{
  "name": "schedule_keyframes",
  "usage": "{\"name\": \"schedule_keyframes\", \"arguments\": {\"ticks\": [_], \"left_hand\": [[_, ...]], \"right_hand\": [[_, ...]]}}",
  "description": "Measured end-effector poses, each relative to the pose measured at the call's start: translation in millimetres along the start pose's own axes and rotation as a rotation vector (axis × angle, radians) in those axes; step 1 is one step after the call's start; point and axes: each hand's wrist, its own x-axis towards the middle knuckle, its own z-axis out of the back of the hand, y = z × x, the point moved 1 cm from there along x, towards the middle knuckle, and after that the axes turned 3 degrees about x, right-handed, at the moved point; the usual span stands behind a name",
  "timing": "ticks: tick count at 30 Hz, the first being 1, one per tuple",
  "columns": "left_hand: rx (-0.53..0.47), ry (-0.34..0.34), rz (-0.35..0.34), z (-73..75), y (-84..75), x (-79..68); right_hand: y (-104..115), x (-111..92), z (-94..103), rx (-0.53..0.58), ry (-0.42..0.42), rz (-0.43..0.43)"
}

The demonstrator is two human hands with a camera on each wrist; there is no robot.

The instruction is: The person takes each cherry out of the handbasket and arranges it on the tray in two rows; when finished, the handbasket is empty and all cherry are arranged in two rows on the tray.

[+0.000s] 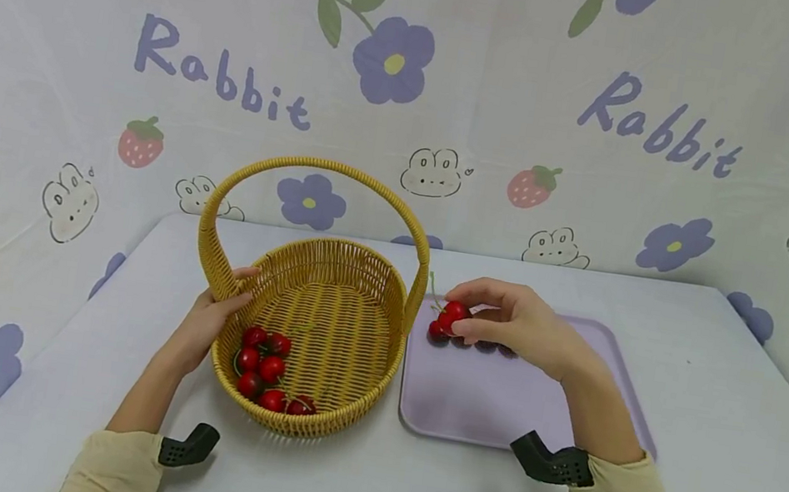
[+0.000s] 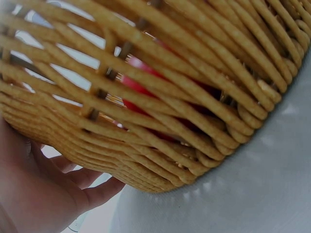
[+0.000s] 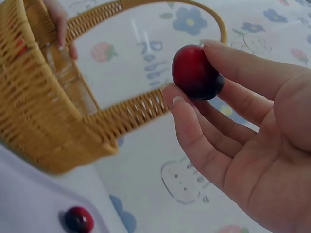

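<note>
My left hand grips a yellow woven basket by its left side, where the tall handle meets the rim. In the left wrist view, fingers curl at the basket's weave, with red showing through the gaps. Several red cherries lie inside at the near left. My right hand pinches a dark red cherry between thumb and fingertips, above the far left part of a lilac tray. A green stem rises beside that cherry. Under the hand, more cherries sit in a row on the tray.
A white cloth covers the table, and a backdrop with flowers and rabbits stands behind. The tray lies just right of the basket. Each wrist wears a black mount over a beige sleeve.
</note>
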Motion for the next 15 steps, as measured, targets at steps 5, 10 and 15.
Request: {"name": "schedule_keyframes", "arguments": {"ticks": [5,10,15], "left_hand": [[0.006,-0.008,0.003,-0.1,-0.1,0.2],[0.000,-0.013,0.006,-0.8,-0.5,0.3],[-0.001,-0.019,0.010,-1.6,-0.5,0.6]], "right_hand": [[-19.0,-6.7,24.2,-0.008,-0.106,-0.072],[-36.9,-12.7,45.8,-0.011,-0.163,-0.120],[-50.0,-16.8,61.8,0.020,-0.212,-0.150]]}}
